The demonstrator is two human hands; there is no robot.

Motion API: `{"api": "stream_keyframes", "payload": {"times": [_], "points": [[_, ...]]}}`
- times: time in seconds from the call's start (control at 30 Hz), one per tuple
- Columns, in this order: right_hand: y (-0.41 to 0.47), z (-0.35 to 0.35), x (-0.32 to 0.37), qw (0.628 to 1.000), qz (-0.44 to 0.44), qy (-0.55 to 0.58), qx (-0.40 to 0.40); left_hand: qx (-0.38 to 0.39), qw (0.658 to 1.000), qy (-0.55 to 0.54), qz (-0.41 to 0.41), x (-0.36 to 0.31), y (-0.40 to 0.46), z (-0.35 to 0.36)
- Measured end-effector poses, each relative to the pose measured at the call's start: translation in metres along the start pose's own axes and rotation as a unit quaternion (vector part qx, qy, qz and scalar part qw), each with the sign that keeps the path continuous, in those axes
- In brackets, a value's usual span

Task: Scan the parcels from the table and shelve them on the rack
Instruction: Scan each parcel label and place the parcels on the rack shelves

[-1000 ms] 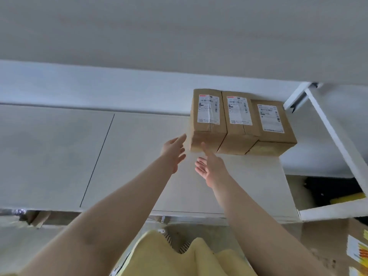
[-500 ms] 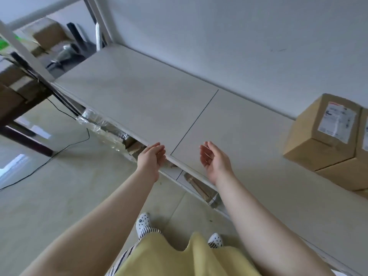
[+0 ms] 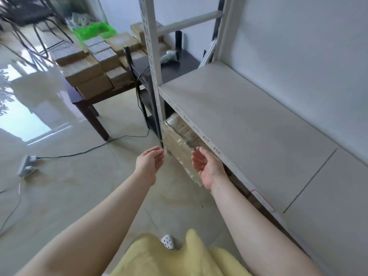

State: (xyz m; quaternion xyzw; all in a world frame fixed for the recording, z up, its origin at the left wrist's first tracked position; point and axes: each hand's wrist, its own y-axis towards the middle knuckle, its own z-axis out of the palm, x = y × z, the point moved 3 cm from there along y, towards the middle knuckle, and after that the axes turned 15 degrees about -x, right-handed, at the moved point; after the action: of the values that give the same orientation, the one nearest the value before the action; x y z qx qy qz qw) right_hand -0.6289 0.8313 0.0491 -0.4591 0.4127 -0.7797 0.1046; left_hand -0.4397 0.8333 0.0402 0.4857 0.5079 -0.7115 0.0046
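Observation:
Several brown cardboard parcels (image 3: pixel 87 72) lie stacked on a dark wooden table (image 3: pixel 93 100) at the upper left. A grey handheld scanner (image 3: pixel 169 56) lies on the dark surface behind the rack's post. The white rack shelf (image 3: pixel 249 126) runs along the right, bare in this view. My left hand (image 3: pixel 150 163) and my right hand (image 3: pixel 207 167) hang in the air in front of the shelf's edge, palms facing each other, fingers relaxed, holding nothing.
A perforated white upright post (image 3: pixel 153 66) stands between table and shelf. A tape-wrapped cardboard bundle (image 3: pixel 179 140) sits under the shelf. A black cable (image 3: pixel 89 150) runs across the tiled floor to a power strip (image 3: pixel 26 166). A green basket (image 3: pixel 93 30) sits behind the parcels.
My view has swung left, away from the three shelved parcels toward the table. Both hands have drawn back off the shelf and now hang empty over the floor.

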Motion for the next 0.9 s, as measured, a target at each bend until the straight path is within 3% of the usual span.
{"api": "stream_keyframes", "payload": {"times": [0.37,0.7,0.9], "points": [[0.057,0.185,-0.01,0.993,0.02,-0.107,0.043,-0.074,0.991,-0.093,-0.063,-0.083,0.119,-0.054],[0.126,0.359,0.0,0.986,0.032,-0.15,0.062,-0.038,0.995,-0.084,-0.029,-0.215,0.234,0.006],[0.156,0.447,0.011,0.984,0.031,-0.164,0.059,-0.049,0.991,-0.102,-0.064,-0.272,0.297,0.019]]}}
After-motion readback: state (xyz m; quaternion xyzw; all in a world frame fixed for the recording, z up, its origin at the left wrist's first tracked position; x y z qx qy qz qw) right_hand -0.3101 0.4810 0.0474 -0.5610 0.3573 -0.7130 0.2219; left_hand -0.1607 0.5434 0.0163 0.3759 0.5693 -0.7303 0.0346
